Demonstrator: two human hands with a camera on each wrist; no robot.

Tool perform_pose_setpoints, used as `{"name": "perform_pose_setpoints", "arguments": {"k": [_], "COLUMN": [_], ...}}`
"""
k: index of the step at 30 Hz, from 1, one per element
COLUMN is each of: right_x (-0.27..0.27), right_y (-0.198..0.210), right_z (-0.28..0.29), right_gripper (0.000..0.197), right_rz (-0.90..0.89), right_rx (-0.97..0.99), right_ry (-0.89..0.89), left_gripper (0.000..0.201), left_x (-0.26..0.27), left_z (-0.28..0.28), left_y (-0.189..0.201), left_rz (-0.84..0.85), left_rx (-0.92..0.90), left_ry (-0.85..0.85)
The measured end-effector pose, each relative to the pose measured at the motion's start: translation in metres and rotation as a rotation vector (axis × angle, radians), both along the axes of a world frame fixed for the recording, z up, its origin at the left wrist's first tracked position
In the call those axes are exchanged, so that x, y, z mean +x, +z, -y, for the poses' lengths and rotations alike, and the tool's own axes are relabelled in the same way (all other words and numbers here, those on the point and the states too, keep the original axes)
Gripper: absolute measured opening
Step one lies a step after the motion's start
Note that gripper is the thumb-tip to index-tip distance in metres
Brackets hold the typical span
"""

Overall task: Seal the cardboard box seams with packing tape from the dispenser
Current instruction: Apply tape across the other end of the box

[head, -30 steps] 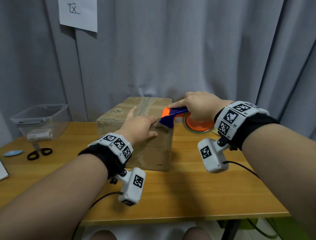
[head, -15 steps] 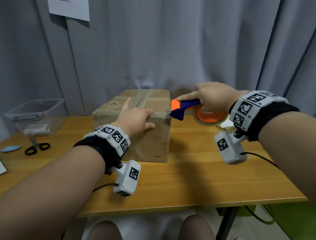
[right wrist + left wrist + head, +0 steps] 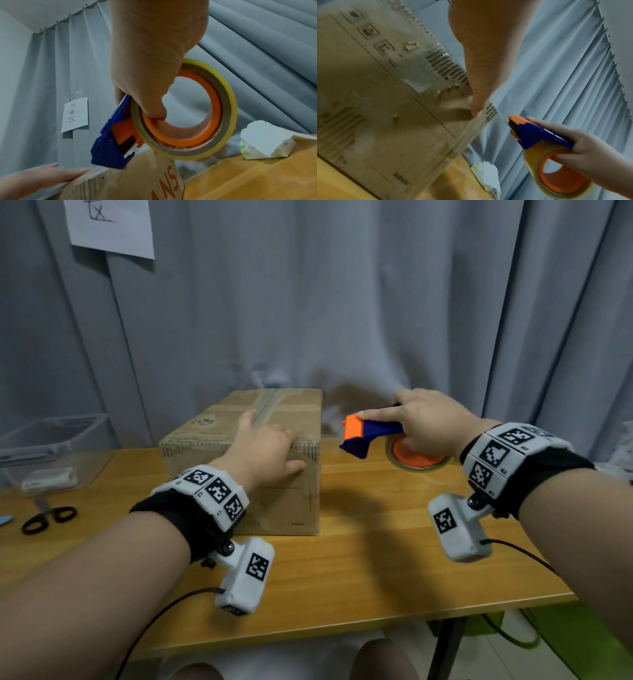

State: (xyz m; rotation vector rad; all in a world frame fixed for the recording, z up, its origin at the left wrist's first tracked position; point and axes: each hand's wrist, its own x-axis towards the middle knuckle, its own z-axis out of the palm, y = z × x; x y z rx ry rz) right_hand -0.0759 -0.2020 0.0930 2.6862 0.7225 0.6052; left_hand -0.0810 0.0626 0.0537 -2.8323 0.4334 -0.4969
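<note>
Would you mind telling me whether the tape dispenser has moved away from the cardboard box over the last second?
Yes. The tape dispenser, gripped by the right hand, has moved rightward off the cardboard box's top right edge; a clear gap now separates them.

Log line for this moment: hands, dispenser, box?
left hand: pressing flat on cardboard box top | right hand: gripping tape dispenser, clear of box's right edge | tape link: unclear

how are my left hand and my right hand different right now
The left hand lies with straight fingers on the cardboard box, thumb on its front face; the right hand is curled in a grip on the tape dispenser. The left touches the box; the right is off to its side. Both wear marker wristbands.
</note>
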Motion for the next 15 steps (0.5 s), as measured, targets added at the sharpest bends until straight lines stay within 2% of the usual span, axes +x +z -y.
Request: {"name": "perform_pose_setpoints", "arguments": {"k": [4,9,15], "right_x": [0.003,0.004,0.008], "right_y": [-0.003,-0.015,-0.05], "right_z": [0.0,0.012,0.021], "right_gripper": [0.066,0.07,0.07], "right_rz": [-0.001,0.009,0.059], "right_rx": [0.027,0.176,0.232], "right_ry": [0.004,0.046,0.091], "left_gripper": [0.054,0.04,0.043], "left_x": [0.007,0.014,0.01], "left_z": [0.027,0.021,0.023], "left_y": [-0.004,-0.014,-0.026], "left_rz": [0.031,0.113,0.215], "left_rx": [-0.067,-0.165,-0.146], "left_ry": [-0.128,-0.128,-0.106]}}
